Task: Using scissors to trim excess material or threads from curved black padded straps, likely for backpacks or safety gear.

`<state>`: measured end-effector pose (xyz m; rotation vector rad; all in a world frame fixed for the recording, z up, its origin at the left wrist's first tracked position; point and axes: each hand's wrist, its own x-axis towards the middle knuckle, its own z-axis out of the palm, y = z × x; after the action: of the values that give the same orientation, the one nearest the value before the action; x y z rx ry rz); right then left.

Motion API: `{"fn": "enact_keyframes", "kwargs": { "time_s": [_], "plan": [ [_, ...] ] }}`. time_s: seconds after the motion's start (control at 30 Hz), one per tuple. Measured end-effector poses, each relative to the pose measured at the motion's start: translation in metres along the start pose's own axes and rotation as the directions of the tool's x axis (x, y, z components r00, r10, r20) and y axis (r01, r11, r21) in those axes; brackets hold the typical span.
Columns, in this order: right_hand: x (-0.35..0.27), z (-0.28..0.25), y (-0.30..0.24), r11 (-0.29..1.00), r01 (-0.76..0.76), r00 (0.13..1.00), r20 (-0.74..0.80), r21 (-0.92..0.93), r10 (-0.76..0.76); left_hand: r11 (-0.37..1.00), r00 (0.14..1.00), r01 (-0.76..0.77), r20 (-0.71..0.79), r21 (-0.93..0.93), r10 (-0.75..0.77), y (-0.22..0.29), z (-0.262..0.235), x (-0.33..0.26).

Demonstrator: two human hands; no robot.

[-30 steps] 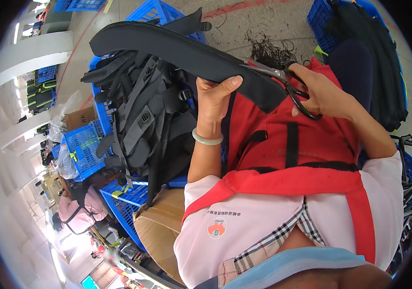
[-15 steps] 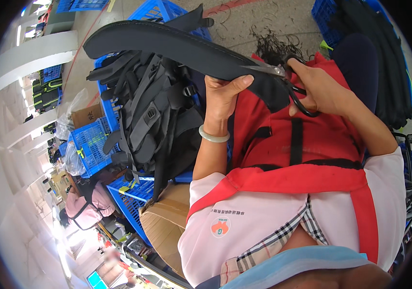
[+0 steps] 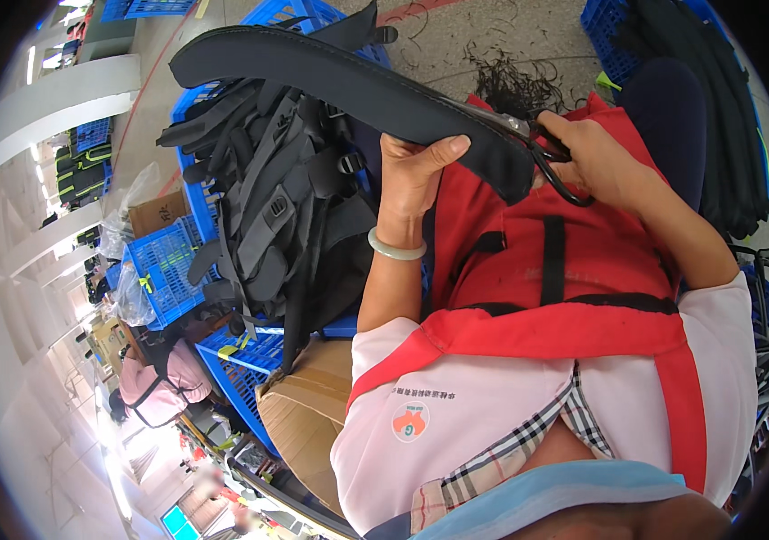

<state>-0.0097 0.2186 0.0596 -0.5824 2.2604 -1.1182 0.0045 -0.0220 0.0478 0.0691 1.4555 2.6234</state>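
My left hand (image 3: pixel 416 171) is closed on a long, curved black padded strap (image 3: pixel 330 88), thumb on top and fingers hidden beneath. The strap has a stitched line near its far edge and reaches from the upper left down to my lap. My right hand (image 3: pixel 596 162) grips a pair of scissors (image 3: pixel 535 148) with black handles. Their blades lie along the strap's far edge, close to its right end. The blade tips are partly hidden by the strap, so I cannot tell whether they touch the fabric. A red apron (image 3: pixel 510 270) covers my lap below.
A blue crate (image 3: pixel 188 171) at the left holds a heap of black straps with buckles (image 3: pixel 267 216). More black pieces (image 3: pixel 699 117) fill a crate at the far right. Dark trimmings (image 3: pixel 519 83) litter the floor ahead. A cardboard box (image 3: pixel 308 405) stands at my left; a person (image 3: pixel 164 382) in pink sits beyond.
The scissors have swung flatter against the strap's edge, and their handles have come closer together. The strap has shifted slightly to the right, still in my left hand.
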Motion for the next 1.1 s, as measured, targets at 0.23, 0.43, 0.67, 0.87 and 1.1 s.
{"fn": "enact_keyframes", "kwargs": {
  "time_s": [0.23, 0.43, 0.67, 0.87, 1.1],
  "plan": [
    [-0.004, -0.002, 0.009, 0.923, 0.352, 0.918, -0.137, -0.156, -0.373, 1.0, 1.0, 0.002, -0.004, -0.01, -0.002, -0.001, 0.001, 0.0],
    [-0.002, 0.0, -0.002, 0.992, 0.1, 0.995, -0.011, -0.083, -0.101, 1.0, 1.0, 0.0, -0.017, -0.006, 0.0, -0.002, 0.002, -0.001],
    [0.0, 0.005, 0.003, 0.994, 0.084, 0.996, -0.035, -0.077, -0.087, 0.999, 1.0, -0.008, 0.01, -0.036, 0.009, -0.007, 0.001, -0.002],
    [0.0, 0.004, 0.01, 0.987, 0.127, 0.979, -0.147, -0.1, -0.141, 0.997, 0.997, -0.07, 0.014, -0.027, 0.071, -0.007, -0.001, -0.005],
    [0.002, 0.015, 0.009, 0.973, 0.205, 0.96, -0.173, -0.108, -0.221, 0.997, 0.996, -0.069, -0.055, -0.043, 0.067, 0.004, 0.003, 0.004]
  ]
}}
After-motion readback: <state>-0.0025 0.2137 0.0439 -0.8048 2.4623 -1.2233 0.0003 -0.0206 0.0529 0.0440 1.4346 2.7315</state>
